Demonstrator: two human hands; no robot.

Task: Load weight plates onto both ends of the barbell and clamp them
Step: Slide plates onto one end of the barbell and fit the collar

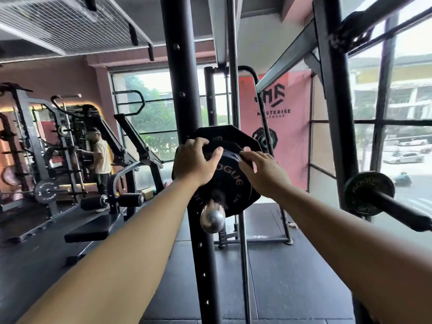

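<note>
Both hands, left hand and right hand, grip a black weight plate on the barbell above dark rubber gym flooring beside tall windows.

black weight plate with pale lettering, chrome barbell sleeve end, black rack upright, pink banner with black logo

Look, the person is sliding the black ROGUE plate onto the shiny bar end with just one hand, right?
Not quite. The head view shows both hands on it: the left hand grips the ROGUE plate at its upper left edge and the right hand holds its upper right edge. The rest is right: the black plate sits on the shiny bar end.
</note>
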